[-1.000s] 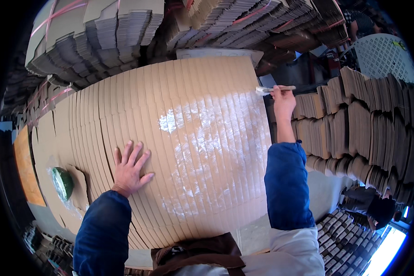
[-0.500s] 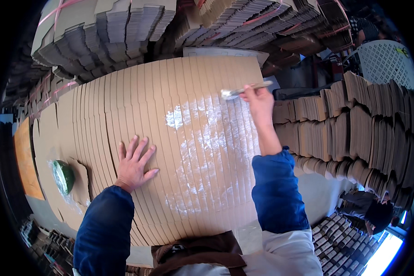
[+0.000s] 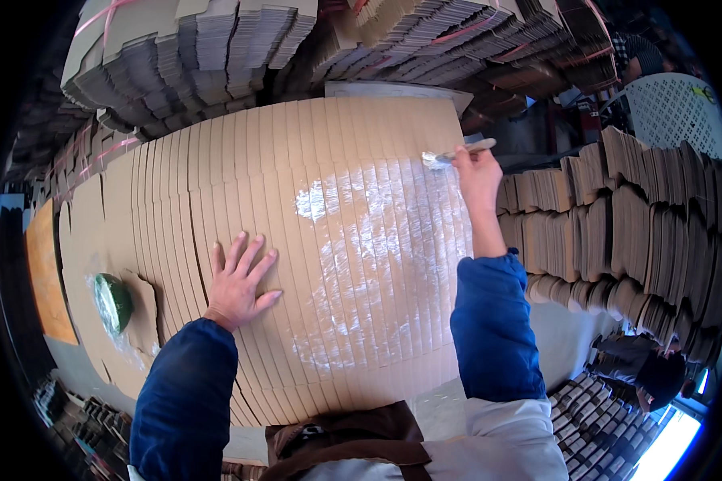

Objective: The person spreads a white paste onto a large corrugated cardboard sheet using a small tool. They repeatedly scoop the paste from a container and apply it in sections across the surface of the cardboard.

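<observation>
Brown cardboard sheets (image 3: 295,264) are lying overlapped before the person (image 3: 493,437) I'm watching; the right hand (image 3: 479,178) is gripping a brush (image 3: 435,160) near their far right corner, the left hand (image 3: 241,293) resting flat, fingers spread, on them.

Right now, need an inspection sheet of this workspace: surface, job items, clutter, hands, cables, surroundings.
Surface: overlapping cardboard sheets, edges staggered like slats.
Job items: white paste-like coating streaked over the sheets' right part; brush with whitened bristles near their far right corner.
Clutter: green rounded object with clear plastic, beside a torn cardboard piece, at left.
Hands: left hand flat on the sheets, fingers spread; right hand grips the brush.
Cables: nothing seen.
Surroundings: cardboard stacks beyond the far edge and at right; pale perforated basket, far right; co-worker, lower right.
</observation>
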### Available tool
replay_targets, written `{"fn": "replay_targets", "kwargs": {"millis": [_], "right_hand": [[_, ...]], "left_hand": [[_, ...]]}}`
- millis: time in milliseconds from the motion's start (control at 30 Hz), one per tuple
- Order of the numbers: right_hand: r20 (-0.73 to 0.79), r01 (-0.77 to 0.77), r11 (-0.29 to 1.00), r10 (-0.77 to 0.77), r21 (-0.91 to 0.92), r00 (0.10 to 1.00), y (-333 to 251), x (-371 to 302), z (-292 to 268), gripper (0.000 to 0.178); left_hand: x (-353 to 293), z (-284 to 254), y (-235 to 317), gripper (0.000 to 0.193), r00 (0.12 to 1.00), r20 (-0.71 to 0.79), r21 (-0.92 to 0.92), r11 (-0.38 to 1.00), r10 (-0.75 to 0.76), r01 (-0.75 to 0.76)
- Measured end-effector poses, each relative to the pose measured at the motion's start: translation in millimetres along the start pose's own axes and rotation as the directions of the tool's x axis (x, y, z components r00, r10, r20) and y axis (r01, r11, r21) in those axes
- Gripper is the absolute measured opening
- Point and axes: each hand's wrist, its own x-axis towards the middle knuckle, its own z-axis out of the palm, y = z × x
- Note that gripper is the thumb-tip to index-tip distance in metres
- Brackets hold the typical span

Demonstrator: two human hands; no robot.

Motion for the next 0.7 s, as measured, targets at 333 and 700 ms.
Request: {"fn": "replay_targets", "kwargs": {"millis": [333, 700], "right_hand": [[0.103, -0.024, 1.000, 0.024, 0.005, 0.994, -12.8, -23.2, 5.3, 0.025], [0.166, 0.145, 0.988, -0.153, 0.059, 0.974, -42.2, -80.3, 4.6, 0.014]], "left_hand": [[2.1, -1.3, 2.7, 0.073, 1.000, 0.007, 0.016, 1.000, 0.003, -0.004], [-0.9, 0.6, 2.6, 0.074, 1.000, -0.011, 0.011, 1.000, -0.015, 0.016]]}}
